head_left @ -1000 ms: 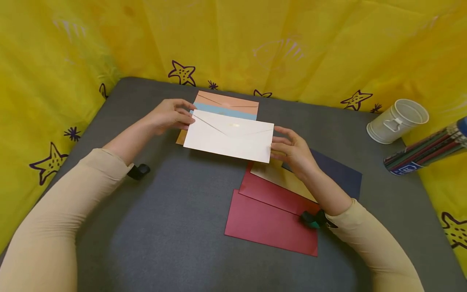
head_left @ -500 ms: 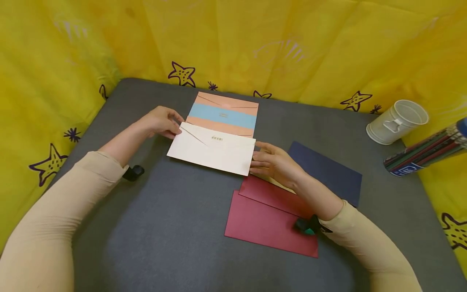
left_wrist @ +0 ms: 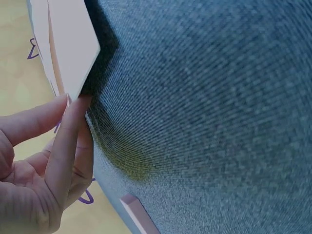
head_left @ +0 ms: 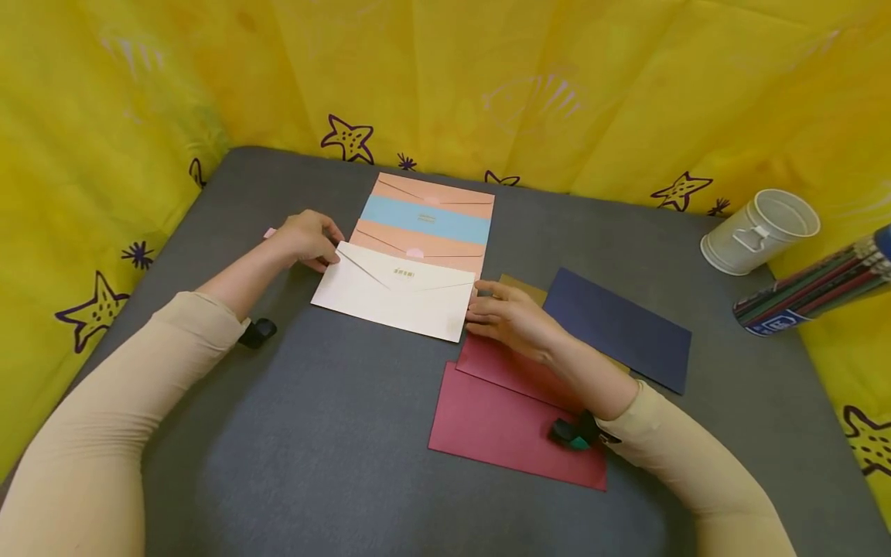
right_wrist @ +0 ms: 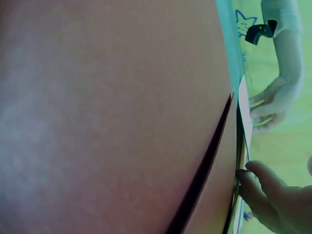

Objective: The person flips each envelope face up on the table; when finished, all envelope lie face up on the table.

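A white envelope (head_left: 393, 298) with a pointed flap and small gold lettering is held between both hands. My left hand (head_left: 306, 237) pinches its left corner between thumb and fingers, plainly seen in the left wrist view, where the envelope (left_wrist: 73, 36) casts a shadow on the table. The thumb and fingers of my right hand (head_left: 515, 321) hold its right edge. Behind it lie overlapping envelopes: a peach one (head_left: 462, 195), a light blue one (head_left: 411, 219) and another peach one (head_left: 379, 236). Below the right hand lie a red envelope (head_left: 494, 370) and a lower red one (head_left: 501, 418).
To the right are a navy envelope (head_left: 619, 329) and a partly covered tan one (head_left: 522, 288). A white metal can (head_left: 731, 240) and a holder full of pencils (head_left: 780, 317) stand at the right. A small pink block (left_wrist: 139, 214) lies beside the left hand. Yellow patterned cloth (head_left: 445, 85) surrounds the table.
Both hands have brought the white envelope left, nearer and lower, from over the peach and blue envelopes to in front of them. More of those envelopes and the navy one now shows.
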Demonstrator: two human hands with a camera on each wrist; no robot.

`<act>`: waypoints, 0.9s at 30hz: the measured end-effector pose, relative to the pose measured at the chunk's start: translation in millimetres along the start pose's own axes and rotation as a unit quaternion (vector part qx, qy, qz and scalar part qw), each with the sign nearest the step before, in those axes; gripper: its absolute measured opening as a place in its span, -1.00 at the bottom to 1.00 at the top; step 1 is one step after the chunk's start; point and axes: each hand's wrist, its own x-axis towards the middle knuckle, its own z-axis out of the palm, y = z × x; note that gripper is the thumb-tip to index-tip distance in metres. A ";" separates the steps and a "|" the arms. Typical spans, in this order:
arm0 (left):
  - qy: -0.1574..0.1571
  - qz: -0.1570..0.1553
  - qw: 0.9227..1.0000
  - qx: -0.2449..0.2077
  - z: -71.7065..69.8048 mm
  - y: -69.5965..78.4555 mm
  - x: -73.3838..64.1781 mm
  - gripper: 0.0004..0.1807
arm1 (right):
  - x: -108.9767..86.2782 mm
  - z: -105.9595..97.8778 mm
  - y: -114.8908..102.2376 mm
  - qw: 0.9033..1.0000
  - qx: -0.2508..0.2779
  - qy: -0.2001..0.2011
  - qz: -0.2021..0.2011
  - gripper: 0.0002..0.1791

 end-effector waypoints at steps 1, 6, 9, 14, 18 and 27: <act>0.000 -0.001 1.000 -0.001 0.5 -0.2 0.3 -0.55 | -0.5 -0.6 -0.1 1.000 -0.001 -0.001 -0.002 -0.23; 0.001 -0.009 1.000 -0.003 1.2 1.0 0.7 -0.56 | -4.5 -4.3 -1.1 1.000 -0.005 -0.009 -0.004 -0.25; 0.001 -0.012 1.000 -0.002 0.8 2.3 -0.1 -0.55 | -6.2 -6.4 -1.2 1.000 -0.007 -0.009 -0.004 -0.28; 0.004 -0.013 1.000 0.001 2.2 4.1 -1.3 -0.59 | -8.6 -8.0 -1.4 1.000 -0.006 -0.007 -0.005 -0.32; 0.008 -0.016 1.000 0.005 3.7 4.2 -0.2 -0.65 | -10.6 -9.7 -1.6 1.000 0.006 -0.003 -0.005 -0.33; 0.011 -0.019 1.000 0.003 4.9 3.1 0.9 -0.65 | -10.9 -11.0 -1.2 1.000 0.008 0.005 -0.002 -0.37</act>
